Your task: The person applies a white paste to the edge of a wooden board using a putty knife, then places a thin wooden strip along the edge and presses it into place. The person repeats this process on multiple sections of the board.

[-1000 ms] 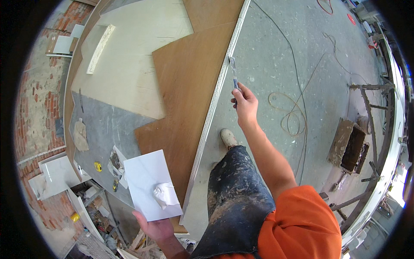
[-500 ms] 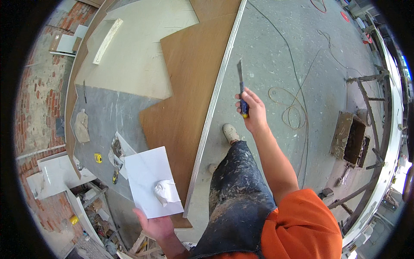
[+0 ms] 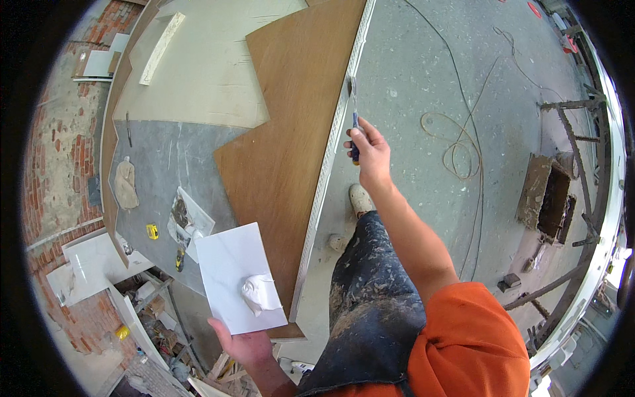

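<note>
My right hand [image 3: 370, 153] is closed around the handle of a putty knife [image 3: 355, 120], blue with a yellow end. The knife's blade lies against the rough whitish edge [image 3: 331, 132] of the brown wood panel [image 3: 291, 112]; whether it touches cannot be made out. My left hand [image 3: 243, 345] holds a white rectangular board [image 3: 228, 264] from below, over the near end of the panel. A lump of white putty [image 3: 260, 294] sits on the board's near right part.
On the grey surface at left lie a glove [image 3: 126, 185], a yellow tape measure [image 3: 152, 231], a screwdriver-like handled tool [image 3: 180, 260] and a putty-smeared white sheet [image 3: 188, 218]. A cable [image 3: 456, 142] loops over the floor at right, near an open box [image 3: 546, 198].
My right hand has moved left with the putty knife, bringing its blade from above the floor to the panel's edge. The board in my left hand has shifted only slightly.
</note>
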{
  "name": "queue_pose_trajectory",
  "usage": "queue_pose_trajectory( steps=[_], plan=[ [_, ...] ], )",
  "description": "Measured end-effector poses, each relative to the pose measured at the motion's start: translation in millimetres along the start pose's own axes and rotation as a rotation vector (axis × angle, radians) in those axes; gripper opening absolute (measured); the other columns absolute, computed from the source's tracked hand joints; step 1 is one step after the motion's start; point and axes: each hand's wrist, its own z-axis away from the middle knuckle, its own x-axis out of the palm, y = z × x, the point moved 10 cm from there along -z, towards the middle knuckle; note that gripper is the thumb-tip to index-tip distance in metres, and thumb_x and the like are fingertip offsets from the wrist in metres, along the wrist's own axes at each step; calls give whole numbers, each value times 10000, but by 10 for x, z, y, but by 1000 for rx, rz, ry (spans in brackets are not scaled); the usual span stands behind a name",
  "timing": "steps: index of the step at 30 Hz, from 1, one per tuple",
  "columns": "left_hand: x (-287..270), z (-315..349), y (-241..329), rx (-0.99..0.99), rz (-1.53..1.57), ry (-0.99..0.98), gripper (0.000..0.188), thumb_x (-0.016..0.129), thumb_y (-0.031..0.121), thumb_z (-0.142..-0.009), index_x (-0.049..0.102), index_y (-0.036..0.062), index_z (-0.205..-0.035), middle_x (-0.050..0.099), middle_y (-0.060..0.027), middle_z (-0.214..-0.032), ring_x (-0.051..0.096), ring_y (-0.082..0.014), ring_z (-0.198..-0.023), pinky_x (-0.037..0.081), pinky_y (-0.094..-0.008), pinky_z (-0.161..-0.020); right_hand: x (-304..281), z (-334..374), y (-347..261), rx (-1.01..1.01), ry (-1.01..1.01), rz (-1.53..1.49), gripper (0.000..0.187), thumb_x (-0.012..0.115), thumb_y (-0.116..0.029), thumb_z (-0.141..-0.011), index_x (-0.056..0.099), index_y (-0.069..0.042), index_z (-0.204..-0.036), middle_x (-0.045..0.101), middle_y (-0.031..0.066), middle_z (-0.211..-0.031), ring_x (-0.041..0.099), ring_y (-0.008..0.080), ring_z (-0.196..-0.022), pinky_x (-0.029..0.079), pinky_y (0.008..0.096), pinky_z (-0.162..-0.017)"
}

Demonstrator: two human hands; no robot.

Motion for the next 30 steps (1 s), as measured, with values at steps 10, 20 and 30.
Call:
queue_pose_trajectory(
  steps=[10, 20, 30],
  plan=[
    [134, 54, -3, 24, 31, -27, 684, 351, 508, -1067, 325, 8, -1532, 415, -144, -1539, 402, -328, -1405, 295, -497, -1179, -224, 209, 311, 25, 140, 48, 446, 678, -95, -942, 584, -3, -1368, 601, -15, -833, 582, 90, -708, 456, 241, -592],
    [-303, 81, 211, 66, 95, -172, 663, 368, 500, -1064, 360, 14, -1514, 453, -126, -1519, 426, -272, -1402, 325, -454, -1161, 372, 2007, -567, -63, -667, 569, 385, 725, -76, -883, 658, 13, -1252, 685, 73, -998, 608, 132, -762, 494, 262, -675],
    [-1615, 608, 544, 120, 188, -215, 635, 429, 500, -1045, 421, 38, -1481, 533, -95, -1440, 518, -249, -1305, 414, -428, -1073, 915, 4575, -491, -584, -1116, 999, 300, 769, -14, -800, 730, -22, -1097, 702, 140, -931, 683, 249, -779, 531, 332, -673]
  ],
)
